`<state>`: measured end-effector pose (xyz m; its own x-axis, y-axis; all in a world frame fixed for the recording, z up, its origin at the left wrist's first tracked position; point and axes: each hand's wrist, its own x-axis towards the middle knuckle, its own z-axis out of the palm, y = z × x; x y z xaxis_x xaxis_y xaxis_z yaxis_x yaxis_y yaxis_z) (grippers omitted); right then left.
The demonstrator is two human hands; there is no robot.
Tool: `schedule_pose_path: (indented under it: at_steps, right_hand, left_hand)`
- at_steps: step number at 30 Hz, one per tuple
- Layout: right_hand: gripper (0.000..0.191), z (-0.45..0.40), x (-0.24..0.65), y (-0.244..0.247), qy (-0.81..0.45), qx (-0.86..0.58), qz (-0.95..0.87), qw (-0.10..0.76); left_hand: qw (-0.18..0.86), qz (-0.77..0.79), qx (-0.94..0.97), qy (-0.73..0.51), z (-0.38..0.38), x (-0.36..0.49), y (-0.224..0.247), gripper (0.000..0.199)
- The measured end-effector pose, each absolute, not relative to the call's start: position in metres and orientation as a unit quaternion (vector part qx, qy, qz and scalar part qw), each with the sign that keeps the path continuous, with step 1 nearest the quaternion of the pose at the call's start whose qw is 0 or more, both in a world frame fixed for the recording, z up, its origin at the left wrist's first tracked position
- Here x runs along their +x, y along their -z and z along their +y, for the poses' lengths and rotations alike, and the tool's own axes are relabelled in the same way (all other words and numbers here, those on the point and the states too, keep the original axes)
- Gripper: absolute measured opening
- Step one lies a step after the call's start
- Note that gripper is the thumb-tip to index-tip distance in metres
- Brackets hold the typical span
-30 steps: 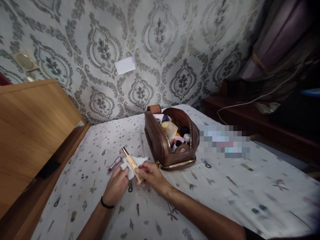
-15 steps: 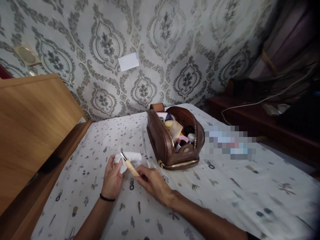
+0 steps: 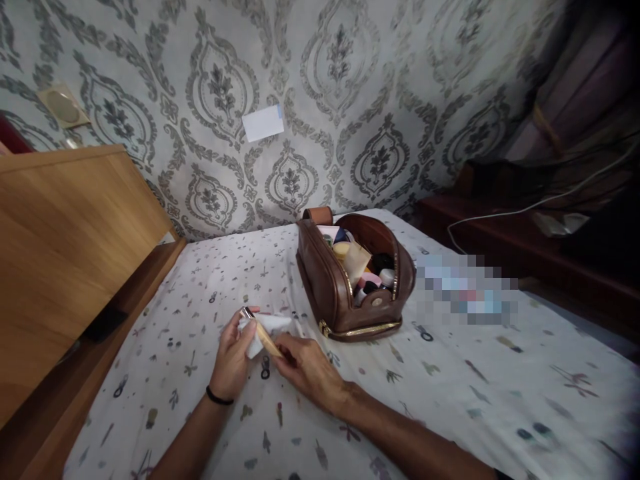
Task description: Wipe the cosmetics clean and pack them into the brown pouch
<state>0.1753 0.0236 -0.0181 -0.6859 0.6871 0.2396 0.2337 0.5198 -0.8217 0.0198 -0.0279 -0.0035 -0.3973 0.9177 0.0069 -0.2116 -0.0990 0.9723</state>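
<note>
Pinching one slim, smooth, beige-gold tube [image 3: 269, 341] by its lower end, the fingers of the right hand [image 3: 311, 373] are closed at four o'clock, taking the tube as the middle of the dial. The tube slants over the printed sheet [image 3: 240, 267], its shiny metallic end [image 3: 247, 313] at eleven. The left hand [image 3: 231, 360], at eight, has its fingers curled, gripping one soft, creased white cloth [image 3: 275, 323] against the tube; one black wristband [image 3: 219, 397] circles the wrist.

At two o'clock stands one boxy brown leather bag [image 3: 367, 317], unzipped, with a gold-toothed zip [image 3: 367, 330] along its base and one tan strap loop [image 3: 319, 215] behind. Inside, among pieces too crowded to count, are one flat cream packet [image 3: 357, 261], one rounded pink piece [image 3: 369, 280] and one pale round lid [image 3: 387, 275].

One wood-grained panel [image 3: 75, 233] fills ten o'clock; one white card [image 3: 263, 123] is on the damask-patterned wall [image 3: 340, 80] at twelve.

Half a second ago the left thumb lay just beside the tube; now its tip overlaps it.
</note>
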Motion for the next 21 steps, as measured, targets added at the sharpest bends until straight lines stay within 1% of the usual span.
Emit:
schedule_pose_path:
  at_steps: [2,3,4,8,10,14,17,19,21]
  right_hand:
    - [0.011,0.023,0.175,0.018,-0.426,-0.265,-0.819,0.277]
    - [0.009,0.023,0.175,0.018,-0.454,-0.251,-0.810,0.274]
    - [0.012,0.024,0.175,0.017,-0.497,-0.232,-0.792,0.269]
    - [0.048,0.028,0.173,0.017,-0.722,-0.164,-0.642,0.198]
    - [0.056,0.029,0.172,0.017,-0.778,-0.161,-0.581,0.176]
    - [0.058,0.031,0.171,0.017,-0.791,-0.205,-0.540,0.200]
    - [0.055,0.033,0.170,0.019,-0.769,-0.237,-0.548,0.229]
    - [0.048,0.034,0.170,0.020,-0.735,-0.241,-0.581,0.252]
    - [0.036,0.033,0.171,0.019,-0.680,-0.254,-0.630,0.275]
  left_hand:
    - [0.449,0.502,0.328,-0.663,-0.028,0.018,0.001,0.041]
    - [0.453,0.496,0.318,-0.669,-0.028,0.017,-0.001,0.041]
    - [0.453,0.490,0.307,-0.678,-0.027,0.016,-0.003,0.042]
    - [0.455,0.473,0.276,-0.702,-0.026,0.014,-0.006,0.043]
    - [0.465,0.473,0.277,-0.695,-0.026,0.014,-0.005,0.045]
    - [0.494,0.482,0.305,-0.656,-0.029,0.018,0.000,0.047]
    - [0.493,0.484,0.312,-0.652,-0.029,0.020,0.000,0.047]
    - [0.482,0.480,0.301,-0.668,-0.028,0.020,-0.002,0.045]
    - [0.463,0.473,0.282,-0.695,-0.027,0.018,-0.004,0.042]
